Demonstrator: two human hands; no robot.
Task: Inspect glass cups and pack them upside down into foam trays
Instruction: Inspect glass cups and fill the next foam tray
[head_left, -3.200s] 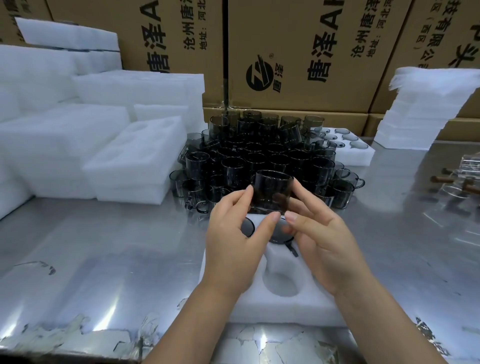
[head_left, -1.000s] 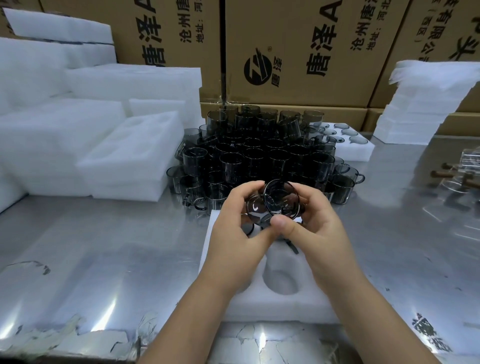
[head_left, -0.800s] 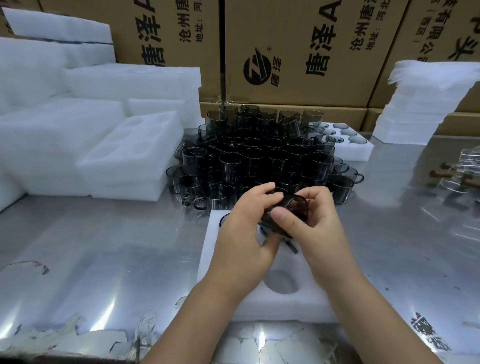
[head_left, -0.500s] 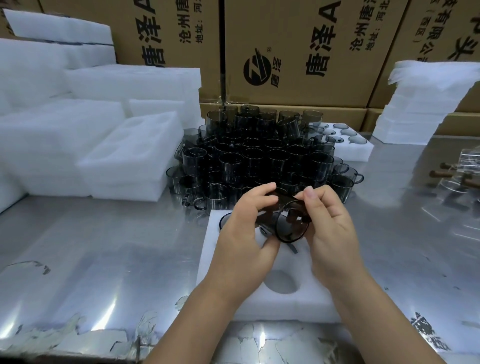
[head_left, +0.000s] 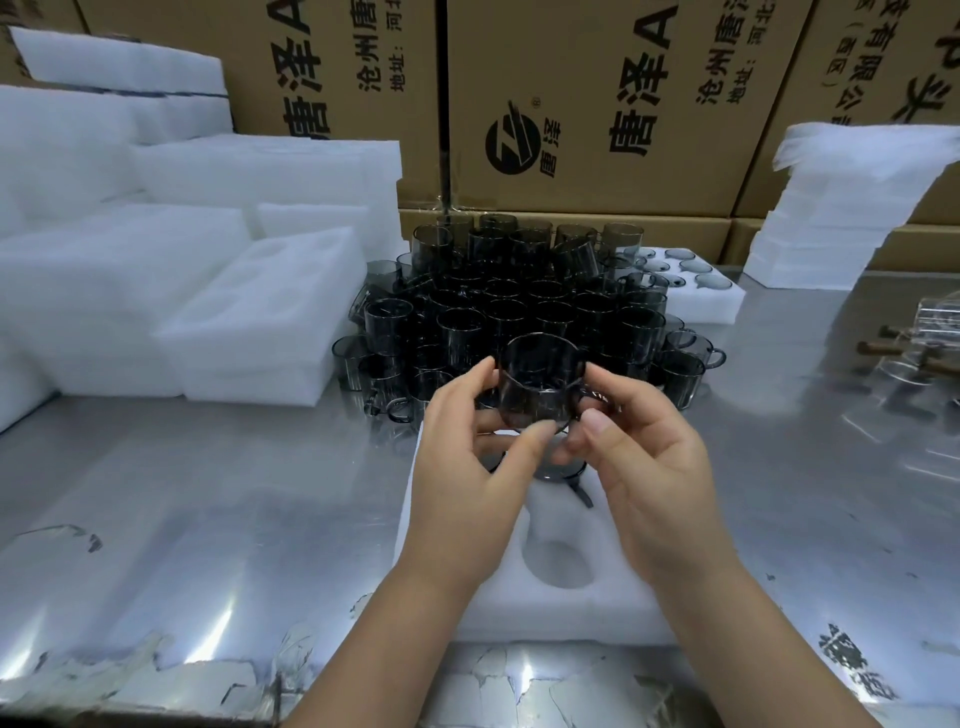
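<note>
Above the far half of the white foam tray (head_left: 613, 613), midway along the near edge of the steel tabletop (head_left: 208, 493): one smoky grey handled glass cup (head_left: 540, 387), clear of the foam, pinched low on its wall between curled fingertips of left hand (head_left: 467, 483) and right hand (head_left: 649, 478), handle to the right. Tipped sideways half a second ago, now vertical; which end up, unclear. Inspection seemingly ending; seating pending. Nearest round empty pocket (head_left: 558, 566) free. Unpacked dark cup cluster (head_left: 519, 306) behind, mid-tabletop.
</note>
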